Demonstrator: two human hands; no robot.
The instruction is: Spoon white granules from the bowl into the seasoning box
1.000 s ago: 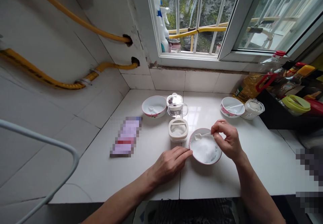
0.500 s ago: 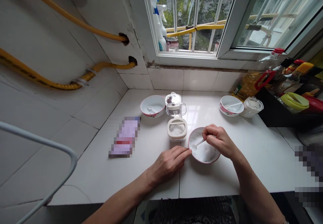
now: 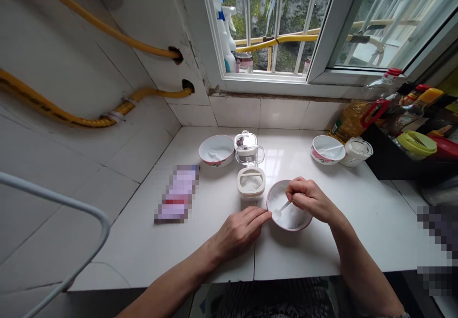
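A small bowl (image 3: 272, 195) with a pink rim holds white granules (image 3: 296, 218). My right hand (image 3: 308, 197) is closed around the handle of a small white spoon (image 3: 284, 206), whose tip rests in the granules near the bowl's left side. My left hand (image 3: 241, 228) lies with its fingers stretched out, fingertips touching the bowl's left rim; its thumb is hidden. Just behind the left hand stands a white-rimmed jar (image 3: 251, 195) with its clear lid (image 3: 249, 154) flipped up and white contents inside.
Behind the jar are another clear-lidded jar (image 3: 245, 139) and a larger bowl (image 3: 216, 163) with a spoon. A pixelated purple packet (image 3: 179, 194) lies left. At right stand a flowered bowl (image 3: 324, 158), a lidded jar (image 3: 357, 153), an oil bottle (image 3: 352, 120) and a black rack (image 3: 390, 158).
The spoon in my right hand has shifted slightly within the granules, its tip a little lower in the picture. My left hand stays at the rim.
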